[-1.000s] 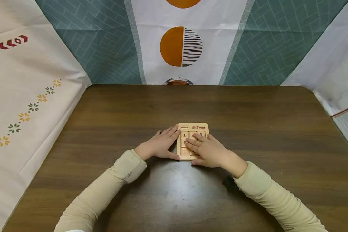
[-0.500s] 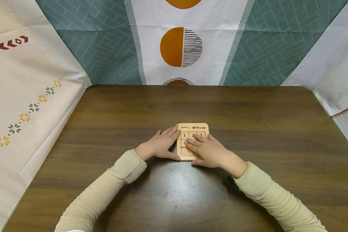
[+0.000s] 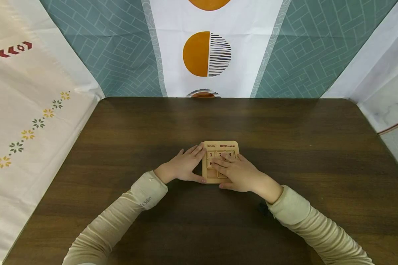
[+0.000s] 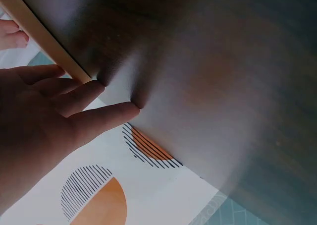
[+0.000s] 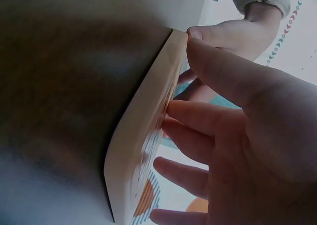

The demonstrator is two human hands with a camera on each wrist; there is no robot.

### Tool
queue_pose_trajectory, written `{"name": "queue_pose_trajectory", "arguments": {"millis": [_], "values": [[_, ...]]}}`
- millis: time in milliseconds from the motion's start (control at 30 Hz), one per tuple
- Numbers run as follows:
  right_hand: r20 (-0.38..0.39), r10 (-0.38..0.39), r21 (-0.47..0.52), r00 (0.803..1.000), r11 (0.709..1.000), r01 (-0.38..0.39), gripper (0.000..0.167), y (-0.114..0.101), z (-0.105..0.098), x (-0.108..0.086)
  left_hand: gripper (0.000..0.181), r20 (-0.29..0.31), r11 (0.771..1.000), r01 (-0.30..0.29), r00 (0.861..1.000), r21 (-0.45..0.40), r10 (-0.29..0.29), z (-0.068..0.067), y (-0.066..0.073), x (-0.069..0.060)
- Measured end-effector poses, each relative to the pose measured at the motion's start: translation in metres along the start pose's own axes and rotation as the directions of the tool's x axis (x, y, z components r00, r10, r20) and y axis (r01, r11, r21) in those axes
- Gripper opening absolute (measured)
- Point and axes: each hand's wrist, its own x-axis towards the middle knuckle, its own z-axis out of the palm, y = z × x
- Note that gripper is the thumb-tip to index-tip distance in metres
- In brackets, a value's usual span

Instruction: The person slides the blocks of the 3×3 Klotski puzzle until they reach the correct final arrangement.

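Note:
A pale wooden number slide puzzle (image 3: 220,143) lies flat on the table in the head view. Its tiles 1, 2, 3 and part of a 6 show; the others lie under my right hand (image 3: 243,173). That hand spreads over the tiles with straight fingers, and fingertips touch the tile faces in the right wrist view. Its thumb is by the puzzle's near edge (image 5: 131,136). My left hand (image 3: 182,167) rests at the left side, fingers extended along the frame and thumb at the near left corner. An uncovered slot (image 3: 211,173) shows at lower left.
The brown wooden table (image 3: 146,125) spreads around the puzzle. A patterned cloth (image 3: 192,55) hangs behind its far edge, and a white embroidered cloth (image 3: 30,92) borders the left side. A small dark object (image 3: 263,208) is by the right cuff.
Both hands and the puzzle stay where they were. The light has dimmed on the table, and the bright glare in front of the puzzle is gone.

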Motion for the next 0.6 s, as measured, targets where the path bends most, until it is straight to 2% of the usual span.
{"name": "queue_pose_trajectory", "arguments": {"millis": [600], "values": [[-0.015,-0.011,-0.01,1.0,1.0,0.011,0.068,-0.0018,-0.0007,-0.0008,0.104,-0.003,1.0,0.011,1.0,0.016,-0.011,-0.0002,0.0006,-0.0007]]}}
